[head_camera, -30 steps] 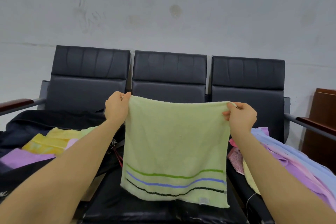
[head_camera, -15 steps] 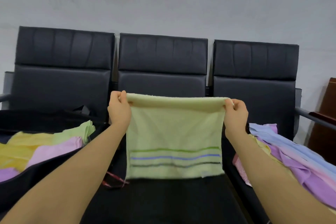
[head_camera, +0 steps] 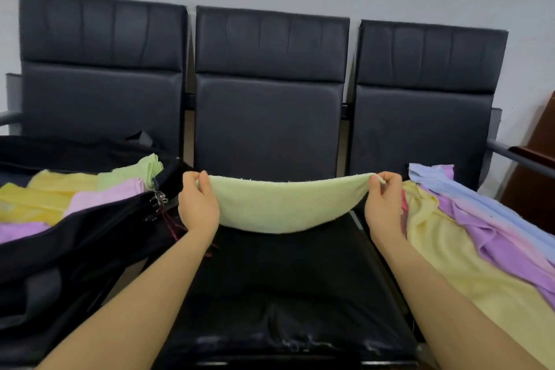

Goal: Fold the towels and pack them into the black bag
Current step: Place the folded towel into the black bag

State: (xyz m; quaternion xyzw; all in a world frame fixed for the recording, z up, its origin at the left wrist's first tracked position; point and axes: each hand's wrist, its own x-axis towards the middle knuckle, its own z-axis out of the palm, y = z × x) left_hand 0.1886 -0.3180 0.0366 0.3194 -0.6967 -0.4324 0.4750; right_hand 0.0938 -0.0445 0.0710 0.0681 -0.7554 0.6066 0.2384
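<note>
1. Towel [head_camera: 282, 204], pale green, was held stretched and sagging above the middle seat [head_camera: 282, 279] of the black chair row.
2. Its left corner was pinched by the left hand [head_camera: 198, 204], its right corner by the right hand [head_camera: 384, 204].
3. Folded towels [head_camera: 90, 192] were seen in the open black bag [head_camera: 75, 249] at left.
4. Unfolded towels [head_camera: 468, 237] were heaped on the right seat.

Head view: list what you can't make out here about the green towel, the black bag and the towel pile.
- Green towel, held between the left hand and right hand: its striped end is out of sight, so the fold count cannot be told.
- Black bag: cut off by the left edge; its wall hides how deep the folded towels go.
- Loose towel pile: runs off the right edge, and overlapping layers hide the count.
</note>
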